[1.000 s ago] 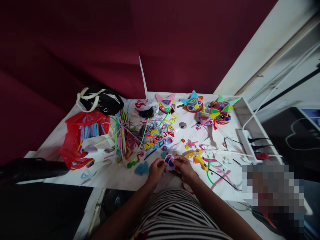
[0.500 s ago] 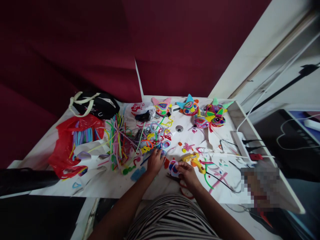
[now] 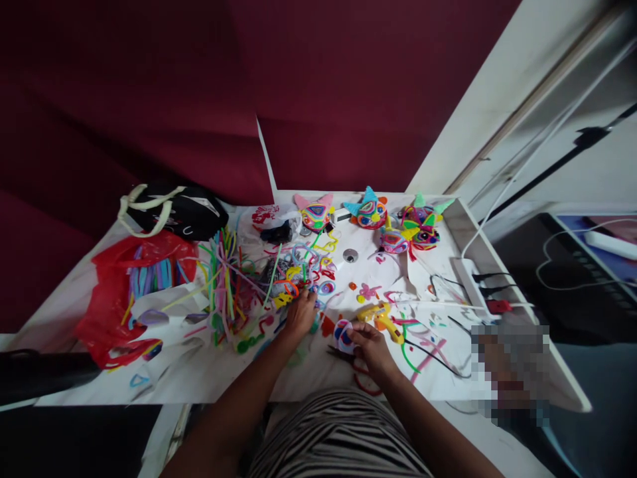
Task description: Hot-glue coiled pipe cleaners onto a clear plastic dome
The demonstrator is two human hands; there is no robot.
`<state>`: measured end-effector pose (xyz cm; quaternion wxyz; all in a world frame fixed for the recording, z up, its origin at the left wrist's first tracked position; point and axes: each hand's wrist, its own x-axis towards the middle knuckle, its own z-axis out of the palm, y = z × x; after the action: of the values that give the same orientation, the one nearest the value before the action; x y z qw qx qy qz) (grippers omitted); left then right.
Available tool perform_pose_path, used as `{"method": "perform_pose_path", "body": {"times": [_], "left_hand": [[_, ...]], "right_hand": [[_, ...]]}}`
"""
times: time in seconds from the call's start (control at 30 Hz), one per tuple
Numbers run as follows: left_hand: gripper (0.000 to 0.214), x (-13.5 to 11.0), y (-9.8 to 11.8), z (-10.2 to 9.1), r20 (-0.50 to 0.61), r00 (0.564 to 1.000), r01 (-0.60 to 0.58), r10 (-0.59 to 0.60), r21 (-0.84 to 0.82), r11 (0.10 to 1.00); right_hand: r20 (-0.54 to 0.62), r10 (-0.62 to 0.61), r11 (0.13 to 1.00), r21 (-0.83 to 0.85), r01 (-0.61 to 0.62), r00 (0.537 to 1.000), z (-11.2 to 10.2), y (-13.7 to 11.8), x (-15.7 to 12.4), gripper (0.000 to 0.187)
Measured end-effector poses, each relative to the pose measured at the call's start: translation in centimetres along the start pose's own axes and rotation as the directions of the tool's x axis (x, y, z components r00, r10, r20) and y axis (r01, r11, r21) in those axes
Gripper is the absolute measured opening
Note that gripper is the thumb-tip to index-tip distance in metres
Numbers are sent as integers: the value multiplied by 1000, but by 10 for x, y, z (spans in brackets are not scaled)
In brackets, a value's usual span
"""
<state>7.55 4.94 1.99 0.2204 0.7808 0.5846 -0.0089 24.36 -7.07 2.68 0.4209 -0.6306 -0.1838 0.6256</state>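
My right hand (image 3: pixel 371 345) is closed on a coiled pipe-cleaner piece (image 3: pixel 342 336) in white-pink, blue and red. It holds the piece just above the table, near the front edge. Beneath that hand lie scissors (image 3: pixel 340 354) with dark blades and red handles. My left hand (image 3: pixel 300 315) reaches down into a heap of small pipe-cleaner pieces (image 3: pixel 286 277), and its fingertips are partly lost among the colours. Just right of its fingers rests an oval blue-and-white coil (image 3: pixel 327 287). A yellow glue gun (image 3: pixel 381 318) lies beyond my right hand.
Several finished pipe-cleaner animal heads (image 3: pixel 316 214) stand along the back. At left are loose pipe cleaners (image 3: pixel 226 285), a red plastic bag (image 3: pixel 107 299) and a black bag (image 3: pixel 194 212). A power strip (image 3: pixel 472 285) with cables sits by the raised right edge.
My left hand has moved a little left and away from me, from beside the oval coil into the heap. The right hand keeps its coiled piece. The whole view has shifted slightly.
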Motion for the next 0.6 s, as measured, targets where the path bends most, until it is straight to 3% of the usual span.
{"method": "perform_pose_path", "body": {"times": [0.33, 0.6], "left_hand": [[29, -2, -9, -9, 56, 998, -20, 27, -128, 992], [30, 28, -15, -15, 29, 999, -29, 41, -326, 945]], "right_hand": [[7, 48, 999, -3, -48, 999, -1, -1, 1, 31], [-36, 45, 999, 30, -44, 998, -12, 1, -5, 31]]}}
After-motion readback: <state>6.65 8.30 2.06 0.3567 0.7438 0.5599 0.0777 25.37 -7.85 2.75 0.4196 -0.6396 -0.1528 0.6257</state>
